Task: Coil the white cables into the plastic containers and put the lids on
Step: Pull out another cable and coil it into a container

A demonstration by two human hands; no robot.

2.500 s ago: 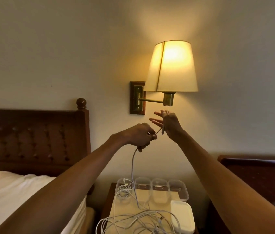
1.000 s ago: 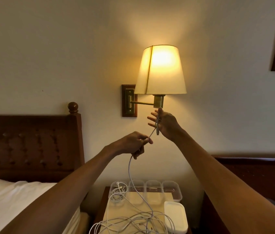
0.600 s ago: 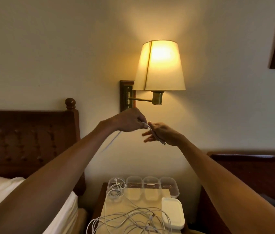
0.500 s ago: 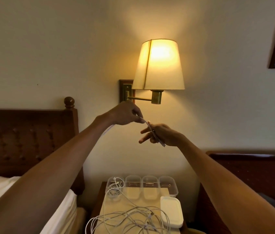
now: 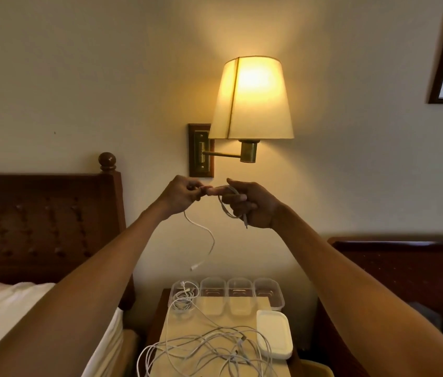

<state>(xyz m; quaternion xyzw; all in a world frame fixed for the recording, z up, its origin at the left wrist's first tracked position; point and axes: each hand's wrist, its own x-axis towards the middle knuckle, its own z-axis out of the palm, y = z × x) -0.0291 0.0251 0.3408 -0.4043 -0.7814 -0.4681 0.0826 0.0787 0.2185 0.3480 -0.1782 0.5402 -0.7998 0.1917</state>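
Now the left hand (image 5: 181,195) and the right hand (image 5: 253,204) are meeting fingertip to fingertip just below the wall lamp (image 5: 251,102), with open air on every side of them. The left grip is pinching the white cable (image 5: 225,210) between thumb and finger. The right grip is curling round a loop of it, and one plug end is poking out beneath the palm. The cable's free end (image 5: 194,267) is dangling below the left hand, hanging clear above the table (image 5: 209,319) far beneath the lamp. There, four clear containers (image 5: 239,288) are lining the wall edge, the left-most holding a coiled cable (image 5: 183,295). A cable tangle (image 5: 209,352) is spilling over the near edge, just beside the white lids (image 5: 274,334) at the lamp's lower right. Half a second ago the left hand was lifting higher and pulling the cable taut; now the loop is hanging slack.
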